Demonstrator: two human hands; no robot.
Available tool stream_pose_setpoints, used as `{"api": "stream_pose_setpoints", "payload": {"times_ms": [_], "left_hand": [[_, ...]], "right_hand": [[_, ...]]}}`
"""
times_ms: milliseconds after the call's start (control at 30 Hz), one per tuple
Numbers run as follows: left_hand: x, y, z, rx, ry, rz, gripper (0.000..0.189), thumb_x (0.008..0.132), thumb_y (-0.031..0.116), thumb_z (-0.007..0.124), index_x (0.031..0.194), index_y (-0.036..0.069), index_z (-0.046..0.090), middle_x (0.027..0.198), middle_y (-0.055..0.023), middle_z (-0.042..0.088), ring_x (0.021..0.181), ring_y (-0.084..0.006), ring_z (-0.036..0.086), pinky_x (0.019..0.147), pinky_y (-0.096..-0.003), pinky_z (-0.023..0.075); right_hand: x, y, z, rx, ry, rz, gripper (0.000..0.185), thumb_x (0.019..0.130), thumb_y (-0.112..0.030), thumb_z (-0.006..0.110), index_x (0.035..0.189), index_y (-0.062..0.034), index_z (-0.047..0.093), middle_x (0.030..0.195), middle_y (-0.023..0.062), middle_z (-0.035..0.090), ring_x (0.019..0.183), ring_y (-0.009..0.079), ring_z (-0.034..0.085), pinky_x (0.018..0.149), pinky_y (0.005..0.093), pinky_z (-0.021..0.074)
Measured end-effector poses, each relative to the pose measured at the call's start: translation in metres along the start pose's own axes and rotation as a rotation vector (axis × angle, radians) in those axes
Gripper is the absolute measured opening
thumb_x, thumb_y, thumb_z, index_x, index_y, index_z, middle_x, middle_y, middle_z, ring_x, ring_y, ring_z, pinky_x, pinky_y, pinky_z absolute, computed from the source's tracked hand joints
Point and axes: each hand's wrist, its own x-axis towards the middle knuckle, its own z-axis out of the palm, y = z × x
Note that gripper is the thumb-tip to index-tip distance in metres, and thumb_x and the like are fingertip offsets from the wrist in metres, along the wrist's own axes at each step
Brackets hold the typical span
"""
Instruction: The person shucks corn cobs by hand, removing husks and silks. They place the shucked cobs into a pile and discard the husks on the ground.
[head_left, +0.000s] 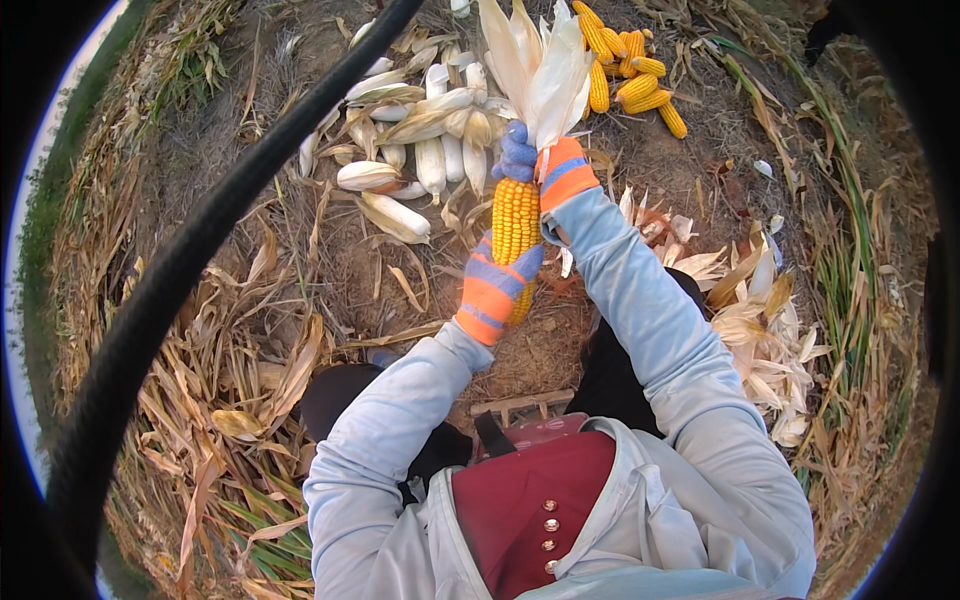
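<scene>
Between my two gloved hands is an ear of corn (516, 221), its yellow kernels bare along most of its length. My left hand (496, 281), in an orange and purple striped glove, wraps around the lower part of the ear. My right hand (546, 166), gloved the same way, closes around the other end where the husk meets the ear. Pale husk leaves (544, 71) fan out beyond that hand, peeled away from the kernels. The palm side of the right hand is hidden.
Several ears in their husks (431, 142) lie in a heap ahead to the left. Husked yellow ears (637, 86) are piled at the far right. Discarded husks (765, 322) lie to my right, dry stalks (247, 375) to my left. A black cable (217, 217) crosses the view.
</scene>
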Motion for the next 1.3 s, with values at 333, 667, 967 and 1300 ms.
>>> {"api": "stream_pose_setpoints", "payload": {"times_ms": [333, 667, 967, 1300], "left_hand": [[-0.015, 0.017, 0.037, -0.164, -0.018, -0.476, 0.032, 0.081, 0.034, 0.061, 0.089, 0.005, 0.051, 0.070, -0.0086, 0.057, 0.055, -0.0201, 0.058, 0.050, -0.0332, 0.0497], [-0.019, 0.030, -0.025, -0.162, 0.014, -0.244, 0.030, 0.083, 0.029, 0.059, 0.097, 0.006, 0.047, 0.071, -0.0091, 0.057, 0.055, -0.0200, 0.058, 0.052, -0.0316, 0.0500], [0.002, 0.005, -0.028, 0.005, 0.168, -0.164, 0.043, 0.077, 0.015, 0.067, 0.109, 0.002, 0.043, 0.093, -0.0083, 0.058, 0.076, -0.0174, 0.060, 0.065, -0.0302, 0.0509], [0.003, -0.029, -0.024, 0.317, -0.007, -0.059, 0.072, 0.072, 0.014, 0.066, 0.130, 0.003, 0.024, 0.089, -0.0110, 0.059, 0.066, -0.0142, 0.058, 0.054, -0.0244, 0.0491]], "right_hand": [[0.009, -0.005, -0.014, 0.596, -0.674, 0.001, 0.036, 0.089, -0.047, 0.034, 0.079, -0.0139, 0.045, 0.061, -0.0009, 0.039, 0.054, 0.0150, 0.037, 0.051, 0.0303, 0.0343], [0.011, -0.152, -0.130, 0.621, -0.434, -0.356, 0.086, 0.074, -0.063, 0.050, 0.129, -0.0009, 0.031, 0.130, 0.0209, 0.037, 0.122, 0.0339, 0.034, 0.102, 0.0485, 0.0303], [-0.020, -0.007, -0.083, -0.514, -0.694, 0.334, 0.060, 0.084, -0.025, 0.056, 0.132, -0.0027, 0.029, 0.119, 0.0164, 0.051, 0.074, 0.0184, 0.062, 0.057, 0.0245, 0.0512], [-0.026, 0.107, -0.094, -0.425, -0.397, 0.329, 0.051, 0.085, -0.048, 0.046, 0.108, -0.0021, 0.052, 0.093, 0.0143, 0.060, 0.078, 0.0221, 0.056, 0.072, 0.0345, 0.0446]]}}
